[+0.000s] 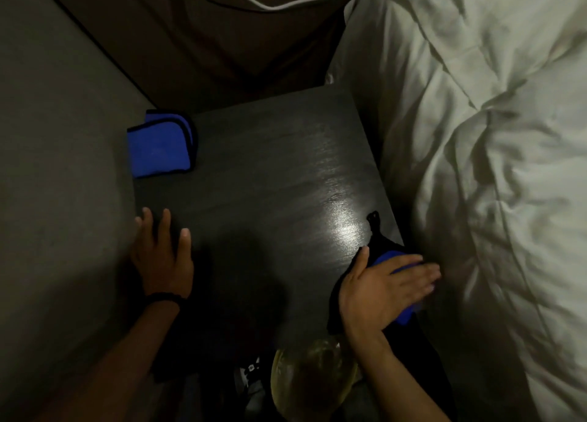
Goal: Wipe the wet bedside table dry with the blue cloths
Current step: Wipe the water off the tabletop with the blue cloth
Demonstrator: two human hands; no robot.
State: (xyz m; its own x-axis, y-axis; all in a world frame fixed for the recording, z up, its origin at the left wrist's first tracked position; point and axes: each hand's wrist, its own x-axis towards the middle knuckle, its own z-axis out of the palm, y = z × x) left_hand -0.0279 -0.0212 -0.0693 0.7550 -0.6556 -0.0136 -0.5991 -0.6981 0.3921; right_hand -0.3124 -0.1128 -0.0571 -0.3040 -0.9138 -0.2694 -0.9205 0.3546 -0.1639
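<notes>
The dark wooden bedside table (260,173) fills the middle of the view, with a shiny patch near its right side. My right hand (384,289) lies flat on a blue cloth (405,315) at the table's near right edge, fingers stretched toward the bed. Most of that cloth is hidden under the hand. A second blue cloth (160,146), folded with a dark hem, rests on the table's far left corner. My left hand (162,254) rests flat on the table's near left edge, fingers spread, holding nothing.
A bed with a rumpled white duvet (476,151) presses against the table's right side. A grey wall (57,167) borders the left. A brown headboard panel (228,46) stands behind. A glassy rounded object (313,377) sits near the table's front edge.
</notes>
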